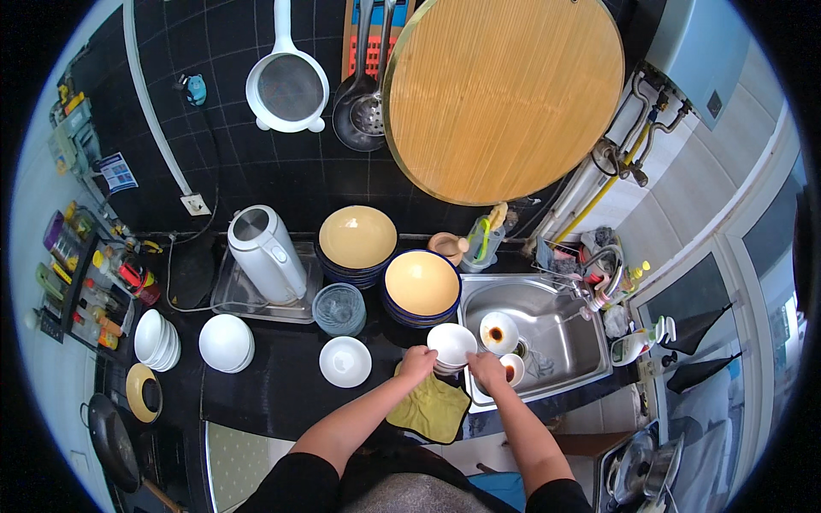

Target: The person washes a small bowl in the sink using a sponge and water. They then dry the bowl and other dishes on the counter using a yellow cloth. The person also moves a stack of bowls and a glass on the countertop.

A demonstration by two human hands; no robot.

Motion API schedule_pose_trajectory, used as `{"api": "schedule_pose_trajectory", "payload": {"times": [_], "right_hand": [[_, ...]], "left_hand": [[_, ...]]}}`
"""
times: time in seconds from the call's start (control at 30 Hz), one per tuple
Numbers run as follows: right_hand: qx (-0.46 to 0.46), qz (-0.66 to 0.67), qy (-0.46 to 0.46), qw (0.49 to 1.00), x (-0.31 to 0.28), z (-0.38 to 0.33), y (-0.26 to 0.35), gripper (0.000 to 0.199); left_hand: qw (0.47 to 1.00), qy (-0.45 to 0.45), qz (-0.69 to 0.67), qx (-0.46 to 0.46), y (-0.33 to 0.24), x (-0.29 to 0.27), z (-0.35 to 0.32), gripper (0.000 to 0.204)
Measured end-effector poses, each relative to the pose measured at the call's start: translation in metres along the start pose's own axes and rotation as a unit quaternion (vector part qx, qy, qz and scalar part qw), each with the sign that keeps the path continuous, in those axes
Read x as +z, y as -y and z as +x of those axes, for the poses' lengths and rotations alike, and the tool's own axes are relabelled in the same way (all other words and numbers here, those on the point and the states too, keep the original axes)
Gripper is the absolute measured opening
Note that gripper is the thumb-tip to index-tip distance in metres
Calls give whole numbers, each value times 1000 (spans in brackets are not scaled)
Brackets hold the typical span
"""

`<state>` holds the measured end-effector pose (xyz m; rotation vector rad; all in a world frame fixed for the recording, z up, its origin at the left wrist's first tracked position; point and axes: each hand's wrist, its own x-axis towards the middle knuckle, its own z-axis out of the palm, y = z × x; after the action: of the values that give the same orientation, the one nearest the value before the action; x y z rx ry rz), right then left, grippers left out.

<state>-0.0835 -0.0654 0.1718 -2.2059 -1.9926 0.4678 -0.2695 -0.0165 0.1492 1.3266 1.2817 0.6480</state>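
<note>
one bowl stack (pixel 451 344) is held between our left hand (pixel 417 364) and right hand (pixel 488 371), left of the sink (pixel 575 352).

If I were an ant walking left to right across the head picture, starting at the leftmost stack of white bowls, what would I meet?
Leftmost stack, second stack, lone white bowl, left hand, held stack, right hand, spray bottle.
</note>
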Motion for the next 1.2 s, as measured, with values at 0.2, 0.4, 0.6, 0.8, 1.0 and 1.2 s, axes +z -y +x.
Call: {"api": "schedule_pose_trajectory", "payload": {"times": [0.2, 0.4, 0.6, 0.8, 1.0, 1.2], "right_hand": [[182, 103, -117, 971, -58, -32, 62, 58], [221, 156, 5, 963, -11, -13, 18, 54], [196, 181, -39, 963, -13, -13, 18, 44], [185, 213, -99, 954, -28, -27, 33, 37], [163, 375, -182, 894, 18, -29, -28, 31], [232, 900, 50, 365, -32, -57, -52, 23]], "left_hand": [[997, 32, -36, -58, -8, -6, -8, 35], [995, 22, 82, -50, -12, -3, -1, 37], [991, -19, 129, 26, -42, -5, -16, 33], [988, -12, 113, 107, -54, -6, -28, 30], [988, -2, 73, 135, -57, -1, -34, 44], [979, 43, 195, -36, -44, -19, -36, 47]]}}
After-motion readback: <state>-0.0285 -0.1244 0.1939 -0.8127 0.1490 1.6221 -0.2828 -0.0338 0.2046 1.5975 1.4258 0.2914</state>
